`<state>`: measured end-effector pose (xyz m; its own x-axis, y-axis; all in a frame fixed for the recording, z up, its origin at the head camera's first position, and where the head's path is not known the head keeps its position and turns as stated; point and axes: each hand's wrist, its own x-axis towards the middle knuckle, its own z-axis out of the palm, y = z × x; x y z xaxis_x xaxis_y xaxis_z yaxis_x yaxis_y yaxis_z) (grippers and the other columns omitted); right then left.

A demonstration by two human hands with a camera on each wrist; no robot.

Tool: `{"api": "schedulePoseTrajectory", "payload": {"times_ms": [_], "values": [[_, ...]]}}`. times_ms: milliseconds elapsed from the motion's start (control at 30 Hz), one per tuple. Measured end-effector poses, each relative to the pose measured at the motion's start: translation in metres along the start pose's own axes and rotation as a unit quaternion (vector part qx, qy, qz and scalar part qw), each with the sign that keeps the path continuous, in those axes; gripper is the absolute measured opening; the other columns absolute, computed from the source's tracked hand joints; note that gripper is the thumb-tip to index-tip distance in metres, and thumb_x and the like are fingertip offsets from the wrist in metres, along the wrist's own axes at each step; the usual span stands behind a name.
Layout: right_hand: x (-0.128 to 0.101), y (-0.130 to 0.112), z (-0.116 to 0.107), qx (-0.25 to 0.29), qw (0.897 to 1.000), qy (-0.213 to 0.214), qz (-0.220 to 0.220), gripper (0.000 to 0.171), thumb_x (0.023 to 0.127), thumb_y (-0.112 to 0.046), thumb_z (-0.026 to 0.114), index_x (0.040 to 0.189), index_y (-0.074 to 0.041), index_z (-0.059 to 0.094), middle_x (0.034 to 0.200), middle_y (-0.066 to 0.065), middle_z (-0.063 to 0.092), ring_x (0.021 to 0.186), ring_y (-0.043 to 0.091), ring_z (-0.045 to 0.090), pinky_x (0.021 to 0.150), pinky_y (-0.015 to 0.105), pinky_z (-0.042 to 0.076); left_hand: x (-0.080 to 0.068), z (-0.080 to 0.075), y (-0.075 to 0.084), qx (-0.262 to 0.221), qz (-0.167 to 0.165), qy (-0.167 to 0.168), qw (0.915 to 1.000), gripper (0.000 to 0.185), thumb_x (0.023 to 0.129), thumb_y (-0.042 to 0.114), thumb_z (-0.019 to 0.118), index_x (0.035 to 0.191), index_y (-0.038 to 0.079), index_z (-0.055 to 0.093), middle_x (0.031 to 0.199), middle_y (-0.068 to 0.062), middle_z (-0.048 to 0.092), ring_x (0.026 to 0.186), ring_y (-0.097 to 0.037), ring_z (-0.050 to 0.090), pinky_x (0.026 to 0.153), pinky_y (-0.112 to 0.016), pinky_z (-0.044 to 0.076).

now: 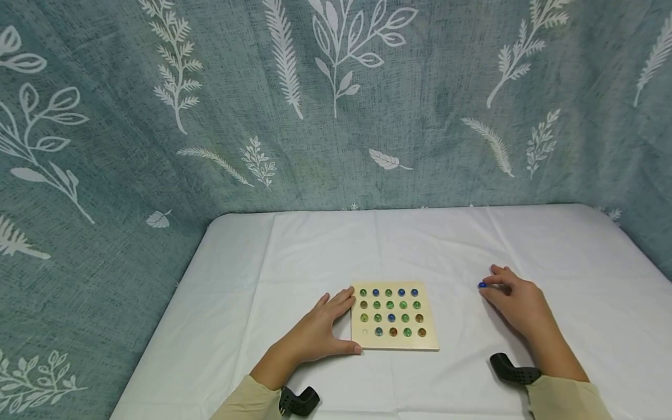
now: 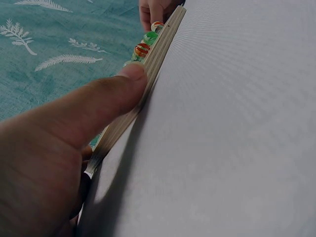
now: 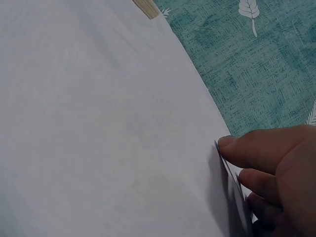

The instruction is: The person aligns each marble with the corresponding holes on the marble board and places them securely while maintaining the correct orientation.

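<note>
your left hand (image 1: 321, 330) steadies board (image 1: 395, 345), fingers flat | your right hand (image 1: 517, 305) pinches blue marble (image 1: 482, 284) (on cloth (image 1: 430, 245))

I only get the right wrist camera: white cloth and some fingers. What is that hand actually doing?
Observer: In the head view the right hand pinches a small blue marble just above the white tablecloth.
Visitor: Where might a marble belong?
Observer: A square wooden board lies left of that hand, its holes filled with green, blue and orange marbles; the near-left corner hole looks empty.
Visitor: And the other hand?
Observer: The left hand rests against the board's left edge, thumb along its near side.
</note>
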<state>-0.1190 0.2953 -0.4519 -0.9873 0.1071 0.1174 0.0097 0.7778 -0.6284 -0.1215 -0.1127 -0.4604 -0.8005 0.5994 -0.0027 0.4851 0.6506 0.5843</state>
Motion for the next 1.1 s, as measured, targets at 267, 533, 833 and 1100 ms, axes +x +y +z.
{"api": "schedulePoseTrajectory", "payload": {"times_ms": [267,533,833,1100], "values": [[0.003,-0.002,0.003,-0.019,1.000,-0.014,0.008,0.038,0.095,-0.032,0.063,0.115,0.000,0.067,0.150,0.023,0.042,0.141,0.048,0.031,0.107,0.070,0.029,0.000,-0.002,-0.001,-0.003,0.000,0.002,1.0000,0.105,0.072,0.058,0.081,0.153,0.011,0.035,0.163,0.004,0.021,0.151,-0.016,0.021,0.126,-0.044,0.011],[0.003,-0.003,0.006,-0.020,1.000,-0.015,0.016,0.038,0.095,-0.031,0.064,0.115,0.001,0.067,0.150,0.024,0.042,0.142,0.048,0.031,0.108,0.069,0.029,-0.001,-0.001,-0.002,-0.008,0.001,0.000,1.0000,0.104,0.072,0.057,0.081,0.152,0.010,0.037,0.163,0.003,0.022,0.151,-0.015,0.021,0.126,-0.045,0.011],[-0.002,-0.032,0.015,-0.002,1.000,-0.018,-0.009,0.036,0.094,-0.030,0.066,0.113,-0.001,0.068,0.149,0.020,0.045,0.142,0.045,0.033,0.108,0.068,0.031,-0.001,0.000,-0.002,-0.004,0.000,0.001,1.0000,0.102,0.072,0.056,0.082,0.152,0.011,0.038,0.163,0.005,0.023,0.150,-0.012,0.023,0.127,-0.042,0.012],[-0.015,-0.090,0.040,0.013,0.994,-0.068,-0.088,0.018,0.090,-0.022,0.071,0.101,-0.008,0.073,0.149,0.012,0.049,0.145,0.036,0.033,0.112,0.062,0.034,-0.001,0.000,-0.001,0.000,0.002,0.003,1.0000,0.101,0.072,0.056,0.081,0.151,0.010,0.039,0.162,0.004,0.024,0.150,-0.010,0.022,0.126,-0.041,0.012]]}}
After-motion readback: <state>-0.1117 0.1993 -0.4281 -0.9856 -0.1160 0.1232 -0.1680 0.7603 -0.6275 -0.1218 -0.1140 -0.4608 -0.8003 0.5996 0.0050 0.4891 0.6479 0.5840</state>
